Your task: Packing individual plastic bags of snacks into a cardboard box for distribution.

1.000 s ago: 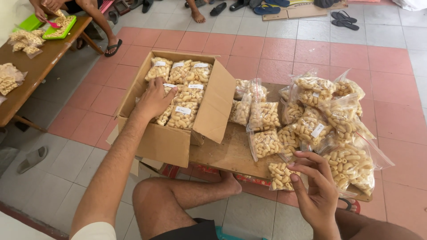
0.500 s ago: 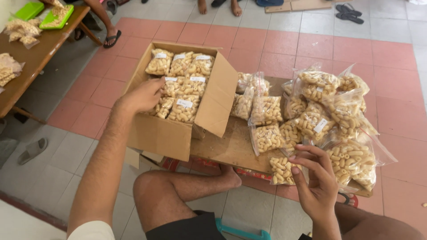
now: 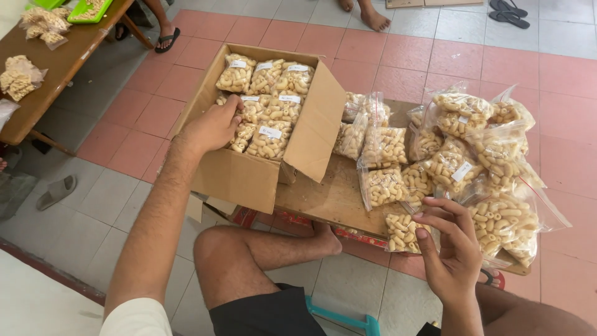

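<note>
My left hand [image 3: 214,127] rests fingers-bent on packs in the box [image 3: 239,180], gripping nothing, while right hand [image 3: 451,246] w/ fingers apart touches a pack [image 3: 403,231] at the board [image 3: 329,202] edge — best pinch its top & keep rows tight.

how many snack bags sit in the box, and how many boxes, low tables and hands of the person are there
clear plastic bags of pale tube-shaped snacks in the box: 8 showing, any beneath are hidden
open brown cardboard box: 1
low wooden table under the loose bags: 1
left hand, inside the box: 1
right hand: 1
total: 12
</note>
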